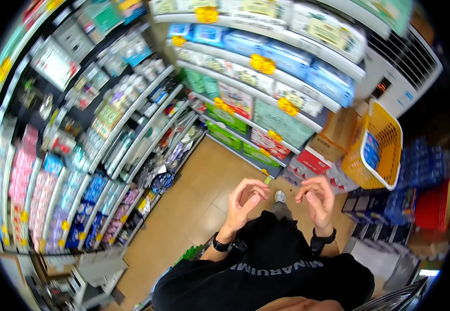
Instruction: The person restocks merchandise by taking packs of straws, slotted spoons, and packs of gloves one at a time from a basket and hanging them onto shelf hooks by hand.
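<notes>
Left hand (244, 203) and right hand (317, 202) show a half-open grip, seemingly empty; whether the left touches the green strip (267, 180) at its one o'clock, I cannot tell. A hasty right swing could knock the basket (359, 173) at two o'clock.

White vented appliance (398, 85) near shelved blue packs (288, 56); pink packs (23, 168) far left
</notes>
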Motion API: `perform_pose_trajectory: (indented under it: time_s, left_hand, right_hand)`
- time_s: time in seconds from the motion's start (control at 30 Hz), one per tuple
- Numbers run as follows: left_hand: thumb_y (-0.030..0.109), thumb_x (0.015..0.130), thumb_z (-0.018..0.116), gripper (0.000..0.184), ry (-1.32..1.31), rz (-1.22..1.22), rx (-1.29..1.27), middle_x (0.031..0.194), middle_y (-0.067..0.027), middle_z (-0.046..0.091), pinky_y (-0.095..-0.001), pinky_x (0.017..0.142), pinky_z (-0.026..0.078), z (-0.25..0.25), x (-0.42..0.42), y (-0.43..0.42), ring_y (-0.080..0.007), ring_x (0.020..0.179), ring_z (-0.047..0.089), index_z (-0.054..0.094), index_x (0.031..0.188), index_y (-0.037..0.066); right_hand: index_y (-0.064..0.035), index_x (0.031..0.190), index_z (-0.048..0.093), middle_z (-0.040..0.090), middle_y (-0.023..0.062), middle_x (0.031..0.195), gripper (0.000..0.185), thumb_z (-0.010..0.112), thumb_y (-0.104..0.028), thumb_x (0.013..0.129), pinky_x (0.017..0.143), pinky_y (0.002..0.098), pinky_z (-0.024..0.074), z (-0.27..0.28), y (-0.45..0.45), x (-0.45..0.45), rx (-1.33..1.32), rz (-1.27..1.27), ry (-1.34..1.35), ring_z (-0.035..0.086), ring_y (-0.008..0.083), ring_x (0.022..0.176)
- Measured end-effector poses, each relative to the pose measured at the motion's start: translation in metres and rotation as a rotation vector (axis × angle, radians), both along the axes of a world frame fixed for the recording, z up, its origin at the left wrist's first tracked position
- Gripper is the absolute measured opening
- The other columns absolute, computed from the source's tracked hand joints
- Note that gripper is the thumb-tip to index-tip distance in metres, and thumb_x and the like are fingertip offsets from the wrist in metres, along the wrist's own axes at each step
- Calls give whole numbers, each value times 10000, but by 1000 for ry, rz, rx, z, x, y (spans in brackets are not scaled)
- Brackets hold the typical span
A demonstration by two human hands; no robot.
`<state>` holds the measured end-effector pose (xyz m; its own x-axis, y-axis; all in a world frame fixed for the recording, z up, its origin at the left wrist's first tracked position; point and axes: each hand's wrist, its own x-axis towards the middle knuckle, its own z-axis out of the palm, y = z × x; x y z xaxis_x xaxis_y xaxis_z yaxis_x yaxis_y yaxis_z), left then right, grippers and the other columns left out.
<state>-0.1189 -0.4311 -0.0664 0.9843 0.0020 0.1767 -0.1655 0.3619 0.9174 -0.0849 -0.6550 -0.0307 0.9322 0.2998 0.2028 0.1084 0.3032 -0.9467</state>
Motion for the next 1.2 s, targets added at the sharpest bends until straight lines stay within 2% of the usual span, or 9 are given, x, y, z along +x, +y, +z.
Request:
perform_pose_trajectory:
  time_s: [0.07, 0.2, 0.47, 0.67, 0.77, 0.87, 0.93, 1.03, 1.2]
  left_hand:
    - [218, 975, 627, 351, -89, -109, -88, 1084, -135, 652, -330, 889, 471, -4, 13, -19, -176, 941, 625, 575, 1204, -43]
    - [206, 976, 610, 339, -83, -260, -44, 1083, -140, 650, -327, 881, 467, 0, 41, -69, -182, 938, 625, 576, 1206, -41]
    - [181, 987, 611, 263, -175, -366, 50, 1057, -116, 641, -319, 841, 484, 19, 125, -219, -169, 898, 626, 602, 1136, -36]
    - [122, 961, 636, 168, -125, -517, 319, 998, -42, 679, -262, 722, 486, 31, 218, -359, -105, 831, 624, 603, 1071, 0]
    - [182, 988, 624, 197, -249, -547, 523, 1021, -66, 696, -272, 804, 509, 33, 267, -422, -131, 904, 652, 641, 1096, 18]
    - [337, 946, 660, 343, -304, -676, 798, 993, -115, 715, -308, 731, 531, 6, 319, -489, -192, 838, 688, 689, 1064, 16]
    - [332, 933, 666, 358, -233, -724, 996, 981, -107, 723, -308, 709, 537, -3, 347, -523, -192, 804, 693, 690, 1094, 14]
    - [317, 928, 659, 336, -189, -836, 1078, 958, -103, 732, -310, 696, 543, -77, 404, -569, -194, 777, 698, 705, 1069, 15]
    - [200, 913, 645, 218, -306, -791, 1156, 932, -106, 735, -329, 711, 548, -132, 425, -603, -211, 816, 701, 724, 1013, 23]
  right_hand:
    - [41, 1191, 532, 678, 144, 905, 271, 581, -113, 973, 748, 277, 504, 0, -27, -3, 9, -75, -19, 632, 156, 786]
    - [36, 1197, 536, 679, 143, 900, 268, 575, -105, 972, 743, 278, 501, 2, -81, -6, 13, -206, -36, 631, 154, 791]
    - [52, 1201, 531, 676, 139, 903, 286, 584, -124, 981, 754, 284, 509, 1, -205, 8, 36, -350, -57, 637, 159, 818]
    - [52, 1158, 555, 670, 131, 858, 269, 589, -153, 987, 734, 282, 501, -12, -301, 26, 17, -510, -79, 628, 153, 778]
    - [44, 1141, 572, 666, 114, 834, 250, 592, -155, 990, 708, 278, 480, -18, -340, 35, 32, -600, -99, 607, 141, 752]
    - [40, 1140, 575, 664, 109, 828, 236, 583, -149, 998, 710, 276, 478, -19, -370, 38, 38, -640, -92, 607, 141, 752]
    - [36, 1137, 578, 663, 106, 827, 226, 578, -147, 1004, 711, 274, 477, -23, -385, 40, 44, -659, -88, 605, 140, 752]
    - [35, 1139, 580, 666, 105, 834, 231, 583, -153, 1005, 714, 276, 478, -29, -404, 39, 57, -682, -76, 606, 140, 753]
    - [32, 1145, 583, 667, 108, 839, 230, 584, -153, 1008, 737, 282, 480, -40, -422, 32, 111, -738, -25, 611, 144, 775]
